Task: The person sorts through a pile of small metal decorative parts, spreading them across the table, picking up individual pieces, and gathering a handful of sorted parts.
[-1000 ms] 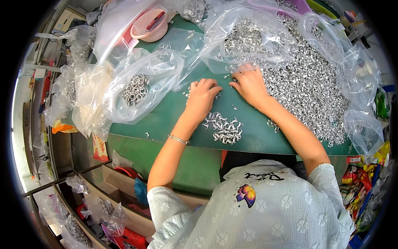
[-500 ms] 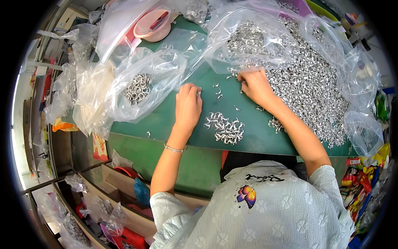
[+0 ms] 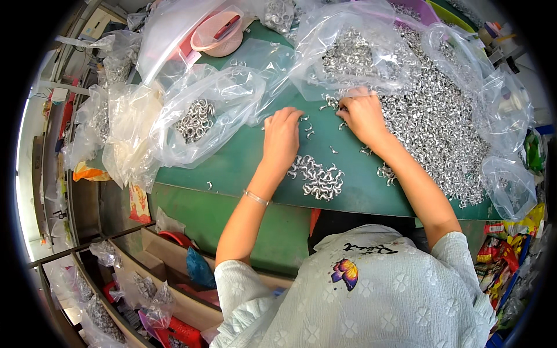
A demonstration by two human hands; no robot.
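Small curved silver metal pieces lie all over the green table (image 3: 238, 168). My left hand (image 3: 282, 136) is over the table's middle, its fingers bent and closed. The fingertips are beside a short line of loose curved pieces (image 3: 308, 126); what they hold is hidden. My right hand (image 3: 364, 118) rests at the left edge of a large heap of the same pieces (image 3: 441, 127), with fingers curled down and tips hidden. Between my forearms, a neat cluster of curved pieces (image 3: 322, 182) lies near the front edge.
An open clear plastic bag (image 3: 232, 110) holding ring-shaped silver pieces (image 3: 195, 120) lies at left. Behind it stands a pink bowl (image 3: 223, 46) with a red-handled tool. Clear plastic sheeting (image 3: 313, 64) covers part of the heap. Open drawers (image 3: 168, 255) sit below left.
My left hand has moved right and slightly away from me, from beside the bag to the loose pieces. My right hand has shifted slightly right and farther away along the heap's edge.
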